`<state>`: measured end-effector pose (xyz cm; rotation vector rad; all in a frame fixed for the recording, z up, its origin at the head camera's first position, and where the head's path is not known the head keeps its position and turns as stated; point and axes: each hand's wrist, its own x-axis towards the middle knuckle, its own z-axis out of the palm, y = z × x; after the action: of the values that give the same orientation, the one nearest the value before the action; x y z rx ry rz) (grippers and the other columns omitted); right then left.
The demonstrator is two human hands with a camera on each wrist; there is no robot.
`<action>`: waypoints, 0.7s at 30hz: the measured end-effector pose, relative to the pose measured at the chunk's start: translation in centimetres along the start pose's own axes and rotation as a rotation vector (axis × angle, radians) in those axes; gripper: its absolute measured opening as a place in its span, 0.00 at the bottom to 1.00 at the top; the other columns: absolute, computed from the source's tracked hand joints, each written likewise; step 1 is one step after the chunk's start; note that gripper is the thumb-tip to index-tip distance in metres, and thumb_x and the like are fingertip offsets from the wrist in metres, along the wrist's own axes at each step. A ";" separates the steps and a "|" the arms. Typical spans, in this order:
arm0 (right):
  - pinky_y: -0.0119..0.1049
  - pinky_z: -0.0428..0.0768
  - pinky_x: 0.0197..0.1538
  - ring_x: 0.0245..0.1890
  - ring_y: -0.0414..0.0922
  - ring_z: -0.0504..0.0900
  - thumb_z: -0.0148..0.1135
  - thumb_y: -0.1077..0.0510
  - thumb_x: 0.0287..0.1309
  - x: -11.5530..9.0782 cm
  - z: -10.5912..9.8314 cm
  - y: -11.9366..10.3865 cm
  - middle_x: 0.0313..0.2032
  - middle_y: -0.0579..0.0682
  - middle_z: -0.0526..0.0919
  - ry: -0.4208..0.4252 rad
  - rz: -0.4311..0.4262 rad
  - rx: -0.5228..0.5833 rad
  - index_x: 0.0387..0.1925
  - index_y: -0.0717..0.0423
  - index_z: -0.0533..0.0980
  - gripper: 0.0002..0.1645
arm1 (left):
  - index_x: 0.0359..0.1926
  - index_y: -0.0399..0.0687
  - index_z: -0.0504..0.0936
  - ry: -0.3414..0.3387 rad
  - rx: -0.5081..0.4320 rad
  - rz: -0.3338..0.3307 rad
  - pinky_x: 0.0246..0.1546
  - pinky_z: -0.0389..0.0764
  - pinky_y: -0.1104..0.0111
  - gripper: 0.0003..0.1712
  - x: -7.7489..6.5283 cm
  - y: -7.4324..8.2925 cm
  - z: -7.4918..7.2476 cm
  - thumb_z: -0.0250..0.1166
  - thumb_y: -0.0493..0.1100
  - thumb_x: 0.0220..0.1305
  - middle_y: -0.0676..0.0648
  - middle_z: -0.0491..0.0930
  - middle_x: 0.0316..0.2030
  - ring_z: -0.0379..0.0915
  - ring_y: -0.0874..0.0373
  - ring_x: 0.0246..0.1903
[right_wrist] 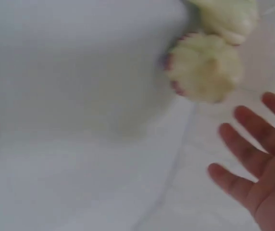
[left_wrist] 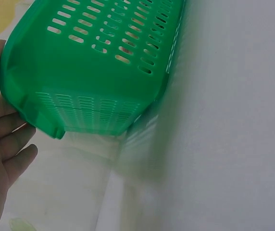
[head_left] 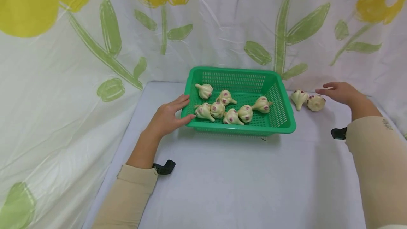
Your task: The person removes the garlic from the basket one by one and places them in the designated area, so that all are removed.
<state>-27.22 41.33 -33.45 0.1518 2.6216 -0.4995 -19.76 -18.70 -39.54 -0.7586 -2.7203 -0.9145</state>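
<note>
A green plastic basket holds several garlic bulbs, whitish with purple patches. My left hand rests against its left end, thumb at the near rim and the other fingers along the side. In the left wrist view those fingers look fairly straight beside the basket's lip. To the right of the basket, two more bulbs lie side by side: one garlic bulb with its neck toward me, another garlic bulb beside it. My right hand hovers just right of them, fingers spread, holding nothing.
A white-covered table lies under everything. Behind it and to the left hangs a whitish sheet printed with yellow flowers and green leaves. Each wrist carries a small black device.
</note>
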 end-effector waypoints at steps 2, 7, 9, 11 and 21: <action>0.77 0.59 0.59 0.61 0.79 0.54 0.44 0.24 0.63 -0.1 -1.0 -0.8 0.64 0.82 0.52 -0.012 -0.049 -0.114 0.68 0.72 0.55 0.58 | 0.67 0.42 0.72 0.003 0.000 0.002 0.64 0.73 0.54 0.39 0.0 0.0 0.0 0.69 0.57 0.60 0.47 0.67 0.69 0.66 0.51 0.68; 0.77 0.60 0.58 0.59 0.78 0.57 0.48 0.28 0.65 -0.7 -2.7 -3.5 0.61 0.82 0.57 -0.015 -0.113 -0.266 0.65 0.74 0.61 0.53 | 0.67 0.42 0.72 0.005 -0.003 0.001 0.63 0.73 0.54 0.40 -0.1 0.1 0.0 0.70 0.57 0.60 0.45 0.68 0.69 0.66 0.50 0.67; 0.77 0.60 0.58 0.59 0.78 0.57 0.49 0.29 0.65 -0.9 -3.1 -4.8 0.62 0.82 0.58 -0.018 -0.118 -0.296 0.65 0.73 0.62 0.52 | 0.67 0.41 0.72 0.004 -0.005 0.001 0.63 0.73 0.54 0.40 -0.1 0.1 0.0 0.70 0.56 0.60 0.45 0.68 0.69 0.66 0.50 0.67; 0.76 0.61 0.58 0.59 0.78 0.60 0.50 0.30 0.65 -1.1 -3.2 -6.3 0.61 0.82 0.60 -0.022 -0.128 -0.327 0.66 0.72 0.62 0.51 | 0.67 0.41 0.72 0.004 -0.007 0.001 0.63 0.73 0.54 0.40 -0.1 0.1 0.0 0.70 0.56 0.60 0.45 0.68 0.69 0.66 0.50 0.67; 0.73 0.66 0.58 0.62 0.74 0.64 0.53 0.35 0.67 -2.6 -3.0 -14.8 0.63 0.76 0.67 -0.022 -0.237 -0.450 0.70 0.66 0.60 0.46 | 0.67 0.41 0.73 0.010 -0.011 0.006 0.63 0.73 0.53 0.39 -0.1 0.1 0.0 0.70 0.56 0.60 0.45 0.68 0.69 0.66 0.50 0.67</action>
<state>-29.02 28.69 -25.04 -0.3090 2.6675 0.0244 -19.65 -18.67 -39.48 -0.7613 -2.7056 -0.9299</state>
